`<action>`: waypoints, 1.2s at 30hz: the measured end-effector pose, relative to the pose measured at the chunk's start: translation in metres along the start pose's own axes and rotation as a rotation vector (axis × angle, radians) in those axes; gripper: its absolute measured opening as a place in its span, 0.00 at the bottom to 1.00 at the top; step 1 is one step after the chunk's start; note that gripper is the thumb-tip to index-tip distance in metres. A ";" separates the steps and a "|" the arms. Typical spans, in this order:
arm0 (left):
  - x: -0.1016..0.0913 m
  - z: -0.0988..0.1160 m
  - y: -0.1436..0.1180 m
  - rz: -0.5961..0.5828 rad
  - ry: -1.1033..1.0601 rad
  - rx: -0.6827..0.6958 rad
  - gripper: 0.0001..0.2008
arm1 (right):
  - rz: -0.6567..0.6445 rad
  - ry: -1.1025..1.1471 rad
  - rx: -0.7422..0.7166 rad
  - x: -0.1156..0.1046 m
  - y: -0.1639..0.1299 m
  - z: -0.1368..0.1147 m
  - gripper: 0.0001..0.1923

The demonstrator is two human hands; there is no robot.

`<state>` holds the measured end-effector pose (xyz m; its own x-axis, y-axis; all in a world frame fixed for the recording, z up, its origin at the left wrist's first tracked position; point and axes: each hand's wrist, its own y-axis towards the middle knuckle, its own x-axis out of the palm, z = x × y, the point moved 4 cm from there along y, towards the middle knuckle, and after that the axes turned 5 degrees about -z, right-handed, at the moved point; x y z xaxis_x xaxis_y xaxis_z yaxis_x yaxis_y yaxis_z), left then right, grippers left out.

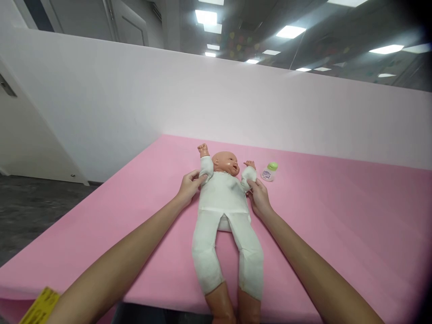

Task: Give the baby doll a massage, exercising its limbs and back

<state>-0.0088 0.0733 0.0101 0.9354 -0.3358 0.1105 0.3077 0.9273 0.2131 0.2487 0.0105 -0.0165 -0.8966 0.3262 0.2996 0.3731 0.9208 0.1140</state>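
Note:
A baby doll (223,193) with a white cloth body lies on its back on the pink table, its head toward the wall and its feet past the front edge. Both doll arms are bent upward beside the head. My left hand (189,186) pinches the doll's sleeve at the elbow on the left side. On the other side, my right hand (259,195) grips the other sleeve near its elbow. A small clear bottle with a green cap (270,172) stands just beyond my right hand, not touching it.
The pink-covered table (354,225) runs up to a white wall (236,103) at the back. A yellow printed tag or strip (40,307) shows at the lower left, by my left forearm. A door (30,130) stands at the far left above a dark floor.

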 end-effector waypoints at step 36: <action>-0.002 -0.003 0.000 0.005 0.050 -0.005 0.22 | 0.002 0.037 0.022 -0.001 0.003 0.000 0.09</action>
<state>-0.0097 0.0744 0.0073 0.9445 -0.3227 0.0624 0.3039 0.9297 0.2082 0.2508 0.0127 -0.0170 -0.8862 0.3205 0.3346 0.3694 0.9246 0.0927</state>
